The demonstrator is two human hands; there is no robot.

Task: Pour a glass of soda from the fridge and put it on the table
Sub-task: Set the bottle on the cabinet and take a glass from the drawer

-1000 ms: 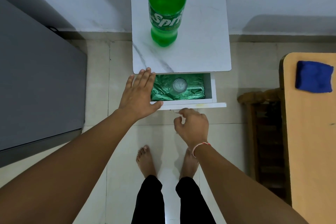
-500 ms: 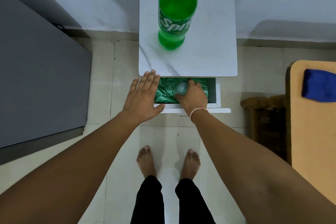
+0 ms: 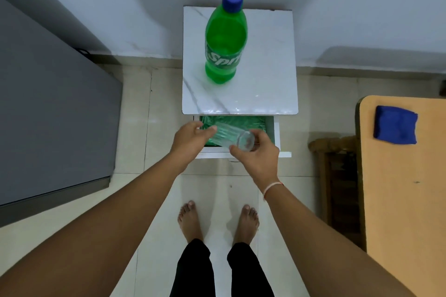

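A green soda bottle (image 3: 225, 41) with a blue cap stands upright on the white marble-topped side table (image 3: 268, 75). Below the tabletop the drawer (image 3: 276, 135) is pulled out, lined with green plastic. A clear glass (image 3: 229, 136) lies tilted on its side above the drawer, its base toward me. My right hand (image 3: 258, 154) grips the base end of the glass. My left hand (image 3: 191, 138) is at the glass's rim end, thumb and fingers apart, touching or nearly touching it.
The grey fridge (image 3: 53, 113) stands shut at the left. A wooden table (image 3: 405, 200) with a folded blue cloth (image 3: 395, 125) is at the right, a wooden chair (image 3: 335, 176) beside it. My bare feet stand on the tiled floor in front of the drawer.
My right hand reached into the drawer, took hold of the glass and lifted it out tilted. My left hand left the drawer's edge and came to the glass's rim.
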